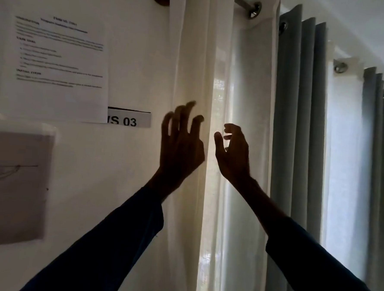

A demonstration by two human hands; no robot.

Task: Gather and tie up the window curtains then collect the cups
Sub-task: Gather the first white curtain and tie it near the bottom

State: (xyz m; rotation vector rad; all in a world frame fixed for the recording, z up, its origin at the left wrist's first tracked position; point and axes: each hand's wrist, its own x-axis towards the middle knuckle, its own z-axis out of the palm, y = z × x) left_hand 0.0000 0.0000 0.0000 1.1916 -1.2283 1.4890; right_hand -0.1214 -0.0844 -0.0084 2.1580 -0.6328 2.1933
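A sheer white curtain (246, 85) hangs in folds from a metal rod (247, 2), lit from behind by the window. To its right hangs a grey curtain (301, 102) in pleats. My left hand (182, 142) is raised in front of the white curtain's left folds, fingers spread and curled, holding nothing. My right hand (233, 152) is raised just right of it, thumb and fingers apart, also in front of the white fabric. Whether either hand touches the cloth I cannot tell. No cups are in view.
A white wall on the left carries a printed sheet (61, 67), a label reading "S 03" (129, 119) and a grey paper with a sketch (13, 184). Further right hang another white panel (343, 154) and a second grey curtain (378, 168).
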